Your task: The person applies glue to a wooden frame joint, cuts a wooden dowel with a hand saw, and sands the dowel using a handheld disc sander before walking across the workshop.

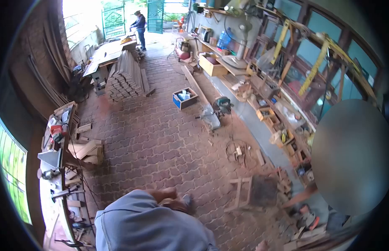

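Ahead of me: stacked boards (125, 77) on paved floor (148, 144); a person (140, 27) standing beyond, near a green gate (113, 20). Right of the stack: open blue-sided box (185, 99), then a green power tool (222, 105). Along my right: fan (244, 27), blue water jug (224, 39). My left: cluttered bench (56, 167).

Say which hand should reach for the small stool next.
Right, I'd judge: what looks like the right hand shows at the bottom edge, below the small stool; I can't make out a left hand.
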`<state>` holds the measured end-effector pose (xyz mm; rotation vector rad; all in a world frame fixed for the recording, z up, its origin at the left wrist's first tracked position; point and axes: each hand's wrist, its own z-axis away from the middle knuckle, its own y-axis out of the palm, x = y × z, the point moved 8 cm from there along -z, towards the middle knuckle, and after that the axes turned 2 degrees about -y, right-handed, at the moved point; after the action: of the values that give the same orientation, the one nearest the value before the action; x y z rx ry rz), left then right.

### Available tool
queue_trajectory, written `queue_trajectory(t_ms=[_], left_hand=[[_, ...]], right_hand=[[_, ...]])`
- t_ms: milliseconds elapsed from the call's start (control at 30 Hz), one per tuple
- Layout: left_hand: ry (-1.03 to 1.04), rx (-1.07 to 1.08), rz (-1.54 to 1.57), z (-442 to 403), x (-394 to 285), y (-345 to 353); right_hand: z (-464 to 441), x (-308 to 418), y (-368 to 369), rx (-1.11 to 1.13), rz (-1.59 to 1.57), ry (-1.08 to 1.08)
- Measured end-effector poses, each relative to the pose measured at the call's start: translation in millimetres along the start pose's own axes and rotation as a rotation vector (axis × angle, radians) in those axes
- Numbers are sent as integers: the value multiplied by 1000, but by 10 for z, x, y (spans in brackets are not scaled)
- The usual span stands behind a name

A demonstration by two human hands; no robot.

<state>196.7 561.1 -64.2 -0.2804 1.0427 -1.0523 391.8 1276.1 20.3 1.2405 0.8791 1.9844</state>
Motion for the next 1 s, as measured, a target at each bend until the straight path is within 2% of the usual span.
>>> queue_trajectory(t_ms=[33,67,100,167,200,233,300,367,433,500,533,567,600,633,667,733,800,867,900,967,1000], left_hand=[[-90,66,-325,55,168,-119],[-361,58,-197,338,294,-427],[-435,120,-138,404,562,-491],[-592,-9,57,539,814,-689],[-645,-22,48,478,1008,-653],[-700,-35,40,375,1117,-631],[-638,-18,-12,243,899,-829],[-622,1,-68,15,580,-968],[-584,-34,11,-213,281,-1128],[-644,-55,269,-424,-103,-1210],[-628,-146,242,-505,-394,-1337],[-634,-146,247,-683,-467,-1317],[-611,-166,237,-856,-578,-1327],[-588,-182,235,-984,-703,-1223],[-598,-186,253,-1027,-852,-1147],[-589,-234,169,-1142,-1126,-1248],[-664,-209,226,-1171,-1252,-1181],[-563,-152,136,-1284,-1310,-1042],[-599,-160,106,-1259,-1326,-1020],[-688,-166,177,-1137,-1385,-1039],[-733,-204,215,-1085,-1389,-1052]], right_hand=[[-275,352,333,71,-2,36],[-585,719,-156,126,-9,76],[-937,953,24,95,11,31],[-1674,1160,677,79,32,-15],[-1811,1451,715,-329,481,-190],[-1895,1775,1313,-739,929,-361],[-2372,2209,1595,-703,884,-482],[-2769,2762,1760,-666,962,-418],[-3211,3557,1899,-618,1229,-565],[-3542,4371,2564,-557,1611,-698],[-3803,4861,2459,-586,1507,-922],[-4066,5310,2559,-491,1515,-918],[-4206,5712,2800,-539,1551,-1001],[-4369,6148,2987,-652,1610,-915],[-4742,6884,2767,-591,1809,-910],[-4993,7640,3187,-659,1650,-1212],[-4991,8117,3693,-1091,1769,-1147],[-5053,8481,4069,-1369,1927,-1374],[-5203,8650,4111,-1249,1807,-1355],[-5569,9109,3999,-1128,1799,-1452],[-5661,9172,3970,-1281,1787,-1339]])
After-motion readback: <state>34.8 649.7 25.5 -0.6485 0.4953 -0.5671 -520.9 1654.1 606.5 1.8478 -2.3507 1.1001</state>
